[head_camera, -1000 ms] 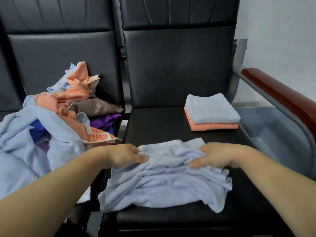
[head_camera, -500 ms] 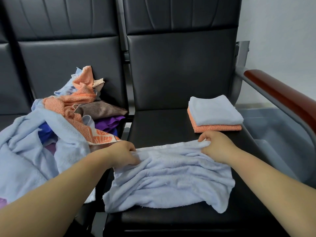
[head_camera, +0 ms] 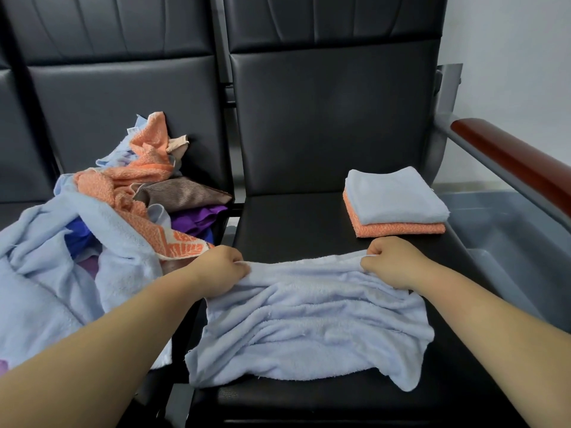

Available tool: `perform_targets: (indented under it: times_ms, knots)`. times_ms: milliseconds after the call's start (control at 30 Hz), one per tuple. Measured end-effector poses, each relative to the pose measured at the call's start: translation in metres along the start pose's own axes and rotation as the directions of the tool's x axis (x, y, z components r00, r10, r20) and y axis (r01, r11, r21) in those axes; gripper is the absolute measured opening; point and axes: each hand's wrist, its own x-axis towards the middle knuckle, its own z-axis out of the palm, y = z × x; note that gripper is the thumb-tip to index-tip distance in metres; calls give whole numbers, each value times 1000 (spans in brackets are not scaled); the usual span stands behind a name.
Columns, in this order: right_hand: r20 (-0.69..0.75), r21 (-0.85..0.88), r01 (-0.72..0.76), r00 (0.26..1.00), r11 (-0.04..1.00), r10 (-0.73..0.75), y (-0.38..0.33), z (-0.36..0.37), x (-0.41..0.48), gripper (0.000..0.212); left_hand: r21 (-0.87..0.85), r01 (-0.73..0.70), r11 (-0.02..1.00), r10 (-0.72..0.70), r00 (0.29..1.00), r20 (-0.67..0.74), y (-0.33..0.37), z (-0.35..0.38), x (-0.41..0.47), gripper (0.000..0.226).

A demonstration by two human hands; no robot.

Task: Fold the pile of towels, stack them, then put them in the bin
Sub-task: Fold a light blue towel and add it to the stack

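**A:** What takes up most of the view?

**B:** Two black padded seats side by side. The left seat (head_camera: 123, 112) bears the pile of unfolded towels (head_camera: 102, 233), light blue, orange, brown and purple, heaped toward its backrest. The right seat (head_camera: 293, 223) is where the hands are.

**A:** And the towel being handled?

**B:** A light blue towel (head_camera: 309, 329) lies crumpled across the front half of the right seat. Its far edge is drawn into a line between the hands, and the bulk of the cloth lies nearer the person, between the forearms.

**A:** The bin?

**B:** A grey bin (head_camera: 509, 236) sits low to the right of the seat, under the wood-topped armrest (head_camera: 513, 162), its mouth open upward.

**A:** Anything folded?

**B:** A folded stack (head_camera: 395, 205), light blue on orange, sits at the seat's far right corner. It is just beyond the right hand and apart from it.

**A:** The hands themselves?

**B:** The left hand (head_camera: 219, 270) grips the towel's far left corner with its fingers curled round the cloth. The right hand (head_camera: 392, 261) is fisted on the far right corner.

**A:** Any writing?

**B:** A small white tag (head_camera: 133, 130) shows near the pile's top, too small to read.

**A:** Room to work?

**B:** Bare seat shows between the towel's far edge and the backrest, left of the stack. The towel's near left corner reaches the seat's left edge.
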Motion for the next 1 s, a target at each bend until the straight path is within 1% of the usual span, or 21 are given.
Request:
perform_targets:
  times_ms: [67,133,300,500,600,633,700,800,833,900,933,1000]
  knots:
    - [-59,-43,1,998,999,-3,4,2,3,15,14,-12,1000,12,1000,-26,-1,3,3,30]
    - [-115,-78,-4,993,997,-4,7,5,5,7,33,-20,999,22,999,-41,-3,7,7,31]
    - [-180,-122,-15,984,992,-7,10,10,14,15,59,-35,998,38,998,-47,-5,11,12,31]
    - [-185,-101,-11,983,995,-8,12,11,20,21,82,-31,996,35,999,-39,-4,10,13,21]
    - [-169,-98,-8,986,995,-9,10,10,19,7,108,-24,994,29,999,-44,0,10,13,14]
    - [-159,-108,-12,987,994,-6,8,9,19,7,119,-36,992,42,998,-50,1,9,13,10]
    - [-134,-138,-26,991,990,7,5,9,20,11,143,-56,988,63,997,-47,3,8,15,14]
    - [-115,-175,-75,992,982,56,2,10,20,27,188,-76,979,74,997,21,4,7,16,12]
    - [-116,-189,-76,992,979,55,1,10,19,28,208,-92,974,87,996,32,4,6,16,12]
    - [-112,-216,-51,993,975,27,2,9,16,23,264,-161,951,161,987,24,3,6,14,18]
    - [-110,-216,-36,994,976,12,2,9,13,21,262,-203,944,204,979,24,3,5,14,20]
    - [-115,-197,-17,993,980,-6,5,7,9,18,186,-251,950,251,968,26,1,0,12,22]
